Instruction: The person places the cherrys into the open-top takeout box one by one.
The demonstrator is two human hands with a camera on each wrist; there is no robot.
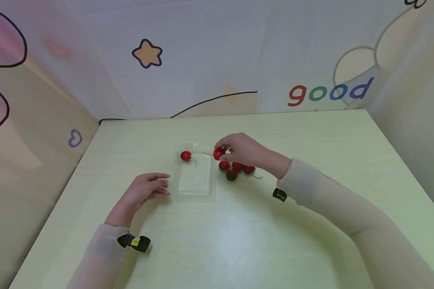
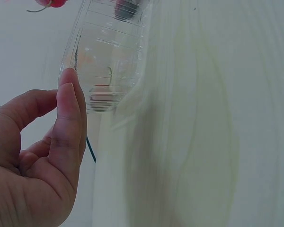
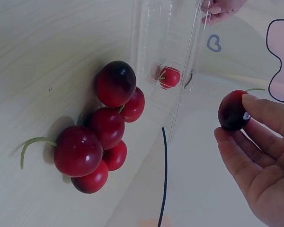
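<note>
Between thumb and fingertips, my right hand (image 1: 244,150) pinches a dark red cherry (image 3: 233,111) with a green stem. It is held above the table by the right rim of a clear plastic box (image 1: 194,182). Inside that box, toward its far left, lies one red cherry (image 1: 185,156) with its stem. My left hand (image 1: 144,190) is at the box's left side, fingers fairly straight and holding nothing; whether the fingertips touch the wall, I cannot tell. A cluster of several loose cherries (image 3: 79,151) lies on the table just right of the box, below my right hand.
The pale wooden table (image 1: 238,241) carries the box and the cherries. A printed cloth (image 1: 209,52) hangs behind the table and along its sides. Both sleeves have a dark strap, one being the left wrist strap (image 1: 134,242).
</note>
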